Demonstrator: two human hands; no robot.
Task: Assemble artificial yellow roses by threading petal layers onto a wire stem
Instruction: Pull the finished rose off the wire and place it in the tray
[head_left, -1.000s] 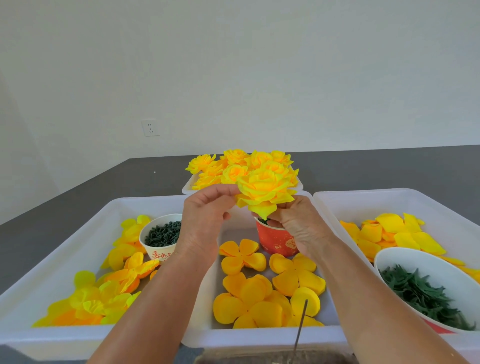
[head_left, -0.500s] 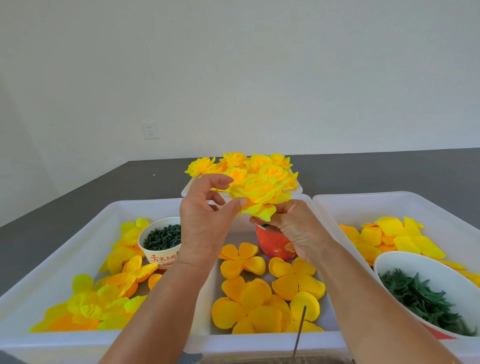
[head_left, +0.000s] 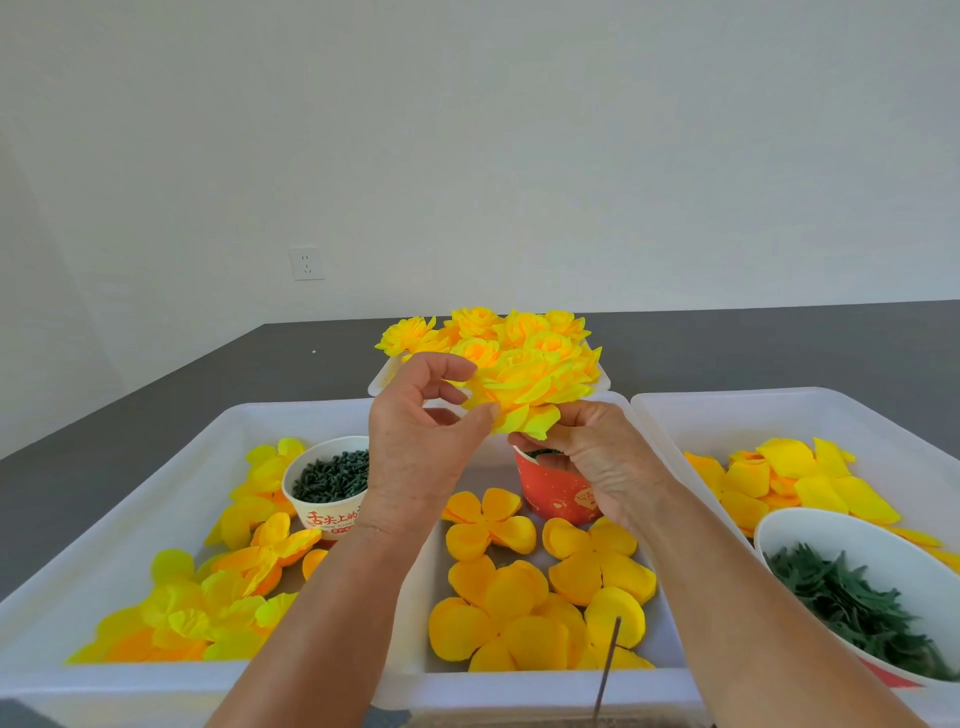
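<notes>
Both hands hold a yellow rose above white trays of petals on a dark tabletop (head_left: 156, 395).

The left hand (head_left: 415, 447) pinches the rim of the rose (head_left: 524, 389) with thumb and forefinger; the right hand (head_left: 587, 457) grips it from beneath, bloom facing up and slightly left, stem hidden. The left tray (head_left: 171, 467) holds yellow petals and a white cup (head_left: 327, 499) of dark green bits. The middle tray (head_left: 519, 686) holds orange petal layers (head_left: 519, 597) and a red cup (head_left: 556, 493). The right tray (head_left: 779, 410) holds loose petals and a white bowl (head_left: 810, 530) of green leaves. A far tray carries finished roses (head_left: 519, 327).
</notes>
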